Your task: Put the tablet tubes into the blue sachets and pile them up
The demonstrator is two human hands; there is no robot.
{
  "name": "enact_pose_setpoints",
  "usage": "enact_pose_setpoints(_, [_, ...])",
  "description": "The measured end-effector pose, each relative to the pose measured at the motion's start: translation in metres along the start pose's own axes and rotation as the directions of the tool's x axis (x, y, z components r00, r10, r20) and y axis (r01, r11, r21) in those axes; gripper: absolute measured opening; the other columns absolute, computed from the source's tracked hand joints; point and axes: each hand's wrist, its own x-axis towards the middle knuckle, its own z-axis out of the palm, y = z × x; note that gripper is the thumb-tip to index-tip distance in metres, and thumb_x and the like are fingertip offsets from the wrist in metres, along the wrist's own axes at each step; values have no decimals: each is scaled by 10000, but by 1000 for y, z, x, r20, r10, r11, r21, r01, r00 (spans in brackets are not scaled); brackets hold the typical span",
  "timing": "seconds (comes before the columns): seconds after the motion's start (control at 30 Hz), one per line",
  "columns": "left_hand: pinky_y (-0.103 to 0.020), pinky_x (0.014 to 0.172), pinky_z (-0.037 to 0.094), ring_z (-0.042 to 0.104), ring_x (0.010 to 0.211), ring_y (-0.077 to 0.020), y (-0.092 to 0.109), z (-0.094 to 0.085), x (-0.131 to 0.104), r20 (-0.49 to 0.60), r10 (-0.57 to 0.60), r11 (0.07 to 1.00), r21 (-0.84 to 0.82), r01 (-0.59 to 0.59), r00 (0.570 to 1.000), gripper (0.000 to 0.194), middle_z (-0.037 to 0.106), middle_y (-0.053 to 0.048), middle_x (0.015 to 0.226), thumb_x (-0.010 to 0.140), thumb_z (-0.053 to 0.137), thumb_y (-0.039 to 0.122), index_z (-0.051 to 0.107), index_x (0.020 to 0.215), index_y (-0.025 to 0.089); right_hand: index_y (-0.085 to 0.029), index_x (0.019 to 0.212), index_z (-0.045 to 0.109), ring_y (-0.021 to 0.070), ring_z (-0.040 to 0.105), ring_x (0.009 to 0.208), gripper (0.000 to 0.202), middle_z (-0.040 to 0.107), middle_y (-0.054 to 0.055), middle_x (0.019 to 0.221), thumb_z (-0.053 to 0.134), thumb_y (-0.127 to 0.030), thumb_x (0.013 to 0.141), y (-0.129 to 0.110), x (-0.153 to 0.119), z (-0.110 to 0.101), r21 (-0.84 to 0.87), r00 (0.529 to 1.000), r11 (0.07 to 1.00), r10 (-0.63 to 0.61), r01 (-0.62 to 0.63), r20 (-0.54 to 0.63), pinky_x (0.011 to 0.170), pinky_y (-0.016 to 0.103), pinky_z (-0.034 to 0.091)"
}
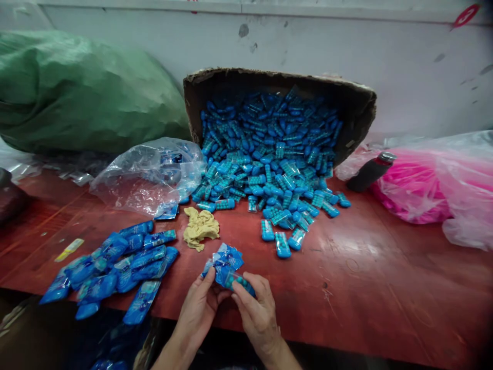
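Note:
Near the table's front edge, my left hand (199, 300) pinches a blue printed plastic sleeve (221, 277). My right hand (257, 308) is closed on a small clear container with blue ends and turquoise balls (241, 282), held against the sleeve's opening. How far the container is inside the sleeve I cannot tell. Just beyond my hands lie blue printed sleeves (230, 256). To the left is a pile of filled blue packets (115, 262), some sticking out over the edge. A few loose containers (283, 245) lie to the right, in front of the big heap.
A tipped cardboard box (279, 77) spills a heap of containers (269, 164) onto the red table (365, 288). Around it are a clear bag (142, 177), a crumpled yellow cloth (201, 228), a green sack (84, 97), a dark bottle (367, 173) and a pink-filled bag (412, 185).

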Motion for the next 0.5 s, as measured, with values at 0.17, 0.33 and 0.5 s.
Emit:
enact_pose_setpoints(0.17, [-243,513,510,637,582,-147,-1,1,0,-28,-2,1000,-21,2,1000,182,692,-14,672,640,698,261,613,765,159,-300,1179,534,206,563,936,447,587,73,1062,526,-72,795,3,-3,4,-12,1000,1000,-8,7,-26,772,369,507])
enact_pose_setpoints(0.33, [-281,605,524,645,657,-163,1,1,1,16,67,997,34,-67,998,179,686,-7,668,649,688,291,621,755,164,-313,1190,521,205,553,946,462,587,72,1065,511,-61,803,3,2,4,-1,1000,1000,-13,13,-19,774,377,506])
enact_pose_setpoints(0.5, [-269,620,516,642,660,-159,-3,-4,5,-38,190,978,99,-186,981,215,685,0,664,597,727,282,623,737,156,-276,1130,564,198,561,949,352,567,75,1067,530,-125,814,1,6,1,95,995,991,89,-93,38,784,350,514])
